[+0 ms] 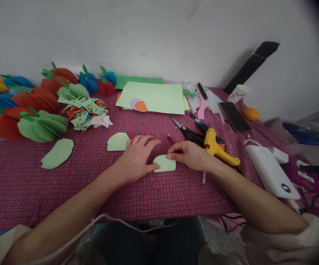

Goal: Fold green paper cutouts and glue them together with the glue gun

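Observation:
A light green paper piece (164,164) with a rounded top, seemingly folded or layered, lies on the table in front of me. My right hand (188,154) pinches its upper right corner between thumb and fingers. Spread fingers show on my left hand (137,158), whose thumb tip touches the piece's left edge. Just beyond those fingers is a second rounded green piece (117,141), partly covered by the hand. Farther left lies a larger green paper cutout (58,154) with uneven ends. To the right of my right hand rests a yellow glue gun (217,148).
Paper pumpkins (42,125) and paper scraps (86,110) crowd the left. Green sheets (156,97) lie at the back. Black-handled scissors (187,131), a phone (234,116), a paper cup (239,93), an orange fruit (251,113) and a white power bank (271,169) are on the right.

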`<state>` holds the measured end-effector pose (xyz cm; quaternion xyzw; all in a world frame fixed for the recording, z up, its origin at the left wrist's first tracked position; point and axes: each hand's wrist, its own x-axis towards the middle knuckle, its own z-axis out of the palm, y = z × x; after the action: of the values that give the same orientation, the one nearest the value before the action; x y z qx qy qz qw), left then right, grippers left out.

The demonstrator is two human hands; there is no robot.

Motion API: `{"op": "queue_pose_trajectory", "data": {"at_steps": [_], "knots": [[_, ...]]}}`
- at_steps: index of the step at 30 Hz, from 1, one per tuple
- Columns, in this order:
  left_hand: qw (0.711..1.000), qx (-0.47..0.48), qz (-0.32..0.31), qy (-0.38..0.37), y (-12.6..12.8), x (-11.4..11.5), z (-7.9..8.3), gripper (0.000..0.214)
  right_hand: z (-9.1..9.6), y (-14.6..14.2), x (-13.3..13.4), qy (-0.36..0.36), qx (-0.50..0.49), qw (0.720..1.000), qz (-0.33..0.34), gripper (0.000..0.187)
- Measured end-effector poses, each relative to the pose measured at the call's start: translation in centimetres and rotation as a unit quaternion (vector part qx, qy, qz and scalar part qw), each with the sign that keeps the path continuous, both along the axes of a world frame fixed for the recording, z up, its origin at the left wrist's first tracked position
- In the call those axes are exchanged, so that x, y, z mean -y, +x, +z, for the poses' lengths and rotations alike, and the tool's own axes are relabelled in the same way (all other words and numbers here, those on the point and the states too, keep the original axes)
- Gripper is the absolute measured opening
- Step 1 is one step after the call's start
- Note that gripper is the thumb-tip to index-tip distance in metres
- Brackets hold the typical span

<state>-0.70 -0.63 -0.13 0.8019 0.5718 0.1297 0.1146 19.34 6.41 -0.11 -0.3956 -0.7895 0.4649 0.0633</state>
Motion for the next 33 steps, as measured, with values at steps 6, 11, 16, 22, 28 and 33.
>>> {"op": "queue_pose_trajectory", "data": {"at_steps": [6,11,16,22,28,33], "knots": [[1.000,-0.007,0.000,-0.003,0.03,0.08,-0.05,0.065,-0.01,-0.02,0.07,0.005,0.006,1.000,-0.002,0.020],[1.000,-0.013,-0.003,-0.001,0.04,0.10,-0.06,0.064,-0.16,0.07,0.07,0.011,0.015,1.000,-0.002,0.021],[1.000,-0.018,-0.004,0.005,0.10,0.16,-0.16,0.066,-0.30,0.08,0.07,0.014,0.005,1.000,0.001,0.020],[1.000,-0.024,-0.009,0.000,0.15,0.15,-0.23,0.066,-0.42,0.04,0.07,0.016,0.000,1.000,0.003,0.020],[1.000,-0.023,-0.013,-0.007,0.22,0.18,-0.23,0.067,-0.47,0.01,0.04,0.032,0.008,0.999,0.005,0.019],[1.000,-0.024,-0.016,-0.008,0.34,0.29,-0.06,0.062,-0.53,-0.09,0.06,0.051,0.018,0.998,0.011,0.020]]}}
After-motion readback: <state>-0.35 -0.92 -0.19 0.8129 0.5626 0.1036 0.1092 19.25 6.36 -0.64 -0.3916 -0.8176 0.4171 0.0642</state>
